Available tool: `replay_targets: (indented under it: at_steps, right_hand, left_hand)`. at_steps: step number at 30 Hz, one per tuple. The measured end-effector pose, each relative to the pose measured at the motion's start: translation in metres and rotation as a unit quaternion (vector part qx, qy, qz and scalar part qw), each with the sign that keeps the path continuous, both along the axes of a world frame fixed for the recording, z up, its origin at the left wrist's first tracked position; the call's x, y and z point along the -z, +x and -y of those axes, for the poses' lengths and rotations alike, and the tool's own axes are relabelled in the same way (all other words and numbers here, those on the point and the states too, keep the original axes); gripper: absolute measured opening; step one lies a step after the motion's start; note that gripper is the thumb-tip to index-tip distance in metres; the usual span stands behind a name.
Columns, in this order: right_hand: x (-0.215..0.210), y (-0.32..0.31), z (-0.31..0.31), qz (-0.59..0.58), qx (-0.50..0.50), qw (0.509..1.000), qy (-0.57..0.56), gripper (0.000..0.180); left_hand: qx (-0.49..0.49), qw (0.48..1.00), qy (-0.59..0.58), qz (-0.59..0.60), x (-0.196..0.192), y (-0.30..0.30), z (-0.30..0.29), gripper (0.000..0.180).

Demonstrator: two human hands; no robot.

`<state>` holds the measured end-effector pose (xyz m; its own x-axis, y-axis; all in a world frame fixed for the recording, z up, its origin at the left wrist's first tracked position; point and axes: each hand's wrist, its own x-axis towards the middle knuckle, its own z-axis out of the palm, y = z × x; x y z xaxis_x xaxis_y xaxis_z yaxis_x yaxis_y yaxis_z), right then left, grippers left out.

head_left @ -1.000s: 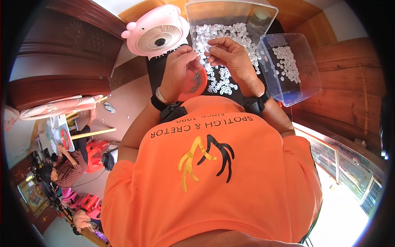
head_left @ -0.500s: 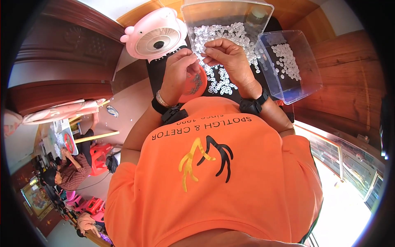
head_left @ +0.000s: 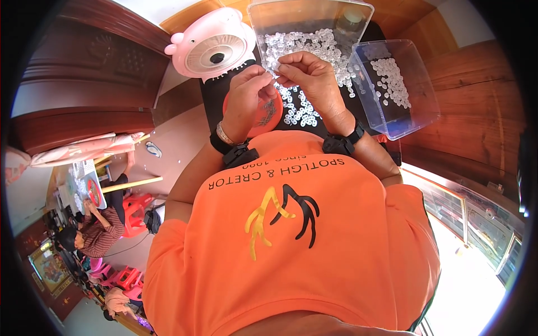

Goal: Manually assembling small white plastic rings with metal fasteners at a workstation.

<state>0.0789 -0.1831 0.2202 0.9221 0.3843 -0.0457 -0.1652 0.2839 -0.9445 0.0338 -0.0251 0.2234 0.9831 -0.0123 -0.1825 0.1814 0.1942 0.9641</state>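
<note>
A: Fig. – both hands meet at centre, far from body. What's held?

B: Left hand (head_left: 246, 92) and right hand (head_left: 308, 78) each pinch, fingertips touching, on one small clear part (head_left: 274, 66). Too small to tell its shape. It sits between the thumbs, just above the pile (head_left: 302, 106).

A: Why so close to the pile?

B: Prob. for short reach: loose clear parts lie on the black mat (head_left: 216, 103) right under the hands.

A: And the containers?

B: Far tray (head_left: 255, 14) holds more parts; right box (head_left: 417, 112), tilted toward the person, holds a smaller lot, kept apart from the pile. Orange disc (head_left: 266, 115) lies near, under the left hand.

A: Pink item, far left?

B: Pink fan (head_left: 216, 50), beside the mat, facing up.
</note>
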Motion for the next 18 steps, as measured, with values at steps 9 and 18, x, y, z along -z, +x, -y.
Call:
replay_targets:
  at_steps: [9,18]
  right_hand:
    - [0.0056,0.0012,-0.0004,0.043,-0.026,0.998,-0.031,0.014]
    - [0.0067,0.0047,0.0026,0.061,-0.031,0.997,-0.027,0.015]
  left_hand:
    - [-0.030,0.999,-0.018,-0.003,0.0010,-0.0013,0.0028,0.019]
    - [0.037,0.999,-0.039,-0.007,-0.0015,0.0029,-0.0005,0.021]
